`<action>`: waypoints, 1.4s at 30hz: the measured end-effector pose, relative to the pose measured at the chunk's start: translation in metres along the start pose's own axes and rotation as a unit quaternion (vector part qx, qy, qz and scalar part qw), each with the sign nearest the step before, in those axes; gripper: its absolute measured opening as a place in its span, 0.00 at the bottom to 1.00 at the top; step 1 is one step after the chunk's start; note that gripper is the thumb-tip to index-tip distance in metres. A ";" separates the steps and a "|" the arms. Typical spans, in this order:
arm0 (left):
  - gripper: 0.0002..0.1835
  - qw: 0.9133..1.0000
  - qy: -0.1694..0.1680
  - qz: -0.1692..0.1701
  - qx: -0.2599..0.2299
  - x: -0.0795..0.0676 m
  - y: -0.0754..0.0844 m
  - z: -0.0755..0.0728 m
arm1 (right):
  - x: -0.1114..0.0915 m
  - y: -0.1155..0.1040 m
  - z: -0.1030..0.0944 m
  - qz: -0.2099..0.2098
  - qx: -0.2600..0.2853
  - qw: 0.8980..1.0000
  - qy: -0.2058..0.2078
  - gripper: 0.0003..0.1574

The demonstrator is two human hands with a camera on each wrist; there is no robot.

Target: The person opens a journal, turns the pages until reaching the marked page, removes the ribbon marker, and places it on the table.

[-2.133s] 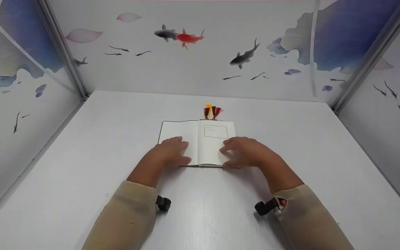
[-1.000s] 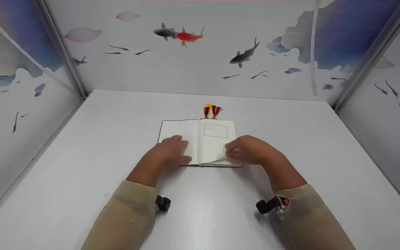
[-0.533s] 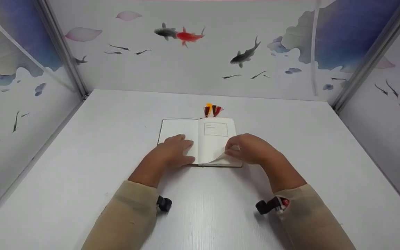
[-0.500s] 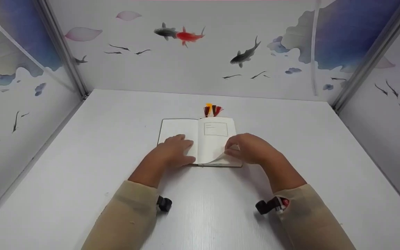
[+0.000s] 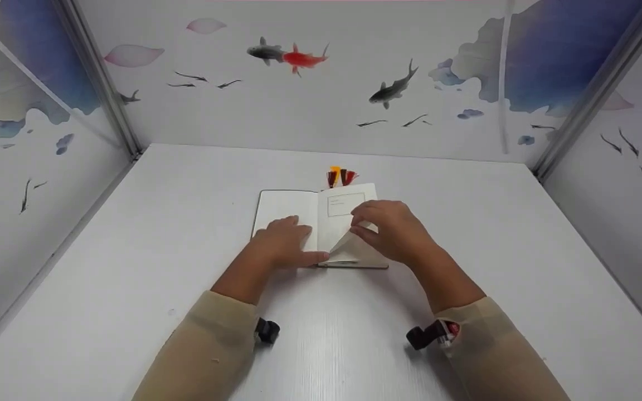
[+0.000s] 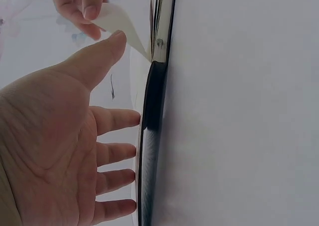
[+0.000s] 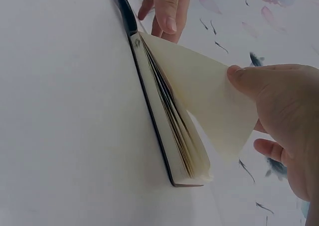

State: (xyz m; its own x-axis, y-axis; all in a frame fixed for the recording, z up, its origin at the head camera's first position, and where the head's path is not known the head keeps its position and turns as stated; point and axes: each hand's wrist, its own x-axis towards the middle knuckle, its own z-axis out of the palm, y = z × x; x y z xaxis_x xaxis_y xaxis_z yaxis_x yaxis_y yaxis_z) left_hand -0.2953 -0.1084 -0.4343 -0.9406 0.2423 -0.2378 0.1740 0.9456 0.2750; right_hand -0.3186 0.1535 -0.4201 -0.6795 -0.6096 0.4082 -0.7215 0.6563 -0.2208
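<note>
On the open notebook [image 5: 305, 211], the left hand [image 5: 286, 241] rests straight-fingered — the right hand [image 5: 391, 229] pinches a raised page [image 7: 212, 96].

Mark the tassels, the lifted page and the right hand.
Tassels [image 5: 344, 177], head view: threads near the middle.
Lifted page [image 7: 207, 89], right wrist view: middle of its raised sheet.
Right hand [image 5: 394, 228], head view: back of the hand.

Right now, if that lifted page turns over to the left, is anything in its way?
Yes, the left hand probably is: it rests on the notebook's left page, thumb near the middle fold. Nothing visible stands between the right hand and the lifted page, which it pinches.
</note>
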 end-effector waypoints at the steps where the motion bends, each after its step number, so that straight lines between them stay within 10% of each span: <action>1: 0.52 1.000 0.002 -0.001 0.004 0.000 0.001 0.000 | 0.000 -0.001 0.000 -0.011 -0.013 1.000 0.012 0.04; 26: 0.51 0.998 0.050 -0.023 -0.015 0.000 0.012 0.004 | 0.000 -0.009 0.000 -0.020 -0.037 0.994 0.105 0.17; 36: 0.55 0.996 0.079 -0.024 -0.036 0.000 0.012 0.002 | -0.003 0.003 -0.001 0.099 0.016 0.995 0.019 0.61; 42: 0.60 0.992 0.117 -0.027 -0.049 0.005 0.013 0.001 | -0.003 0.012 0.005 0.159 0.015 0.986 -0.045 0.70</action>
State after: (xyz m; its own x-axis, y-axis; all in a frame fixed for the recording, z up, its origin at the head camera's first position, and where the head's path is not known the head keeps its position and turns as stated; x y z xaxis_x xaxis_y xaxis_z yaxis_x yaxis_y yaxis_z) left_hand -0.2971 -0.0949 -0.4332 -0.9917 0.1237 -0.0347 0.1030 0.9270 0.3605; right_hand -0.3258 0.1613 -0.4284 -0.8802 -0.4125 0.2346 -0.4725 0.8078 -0.3524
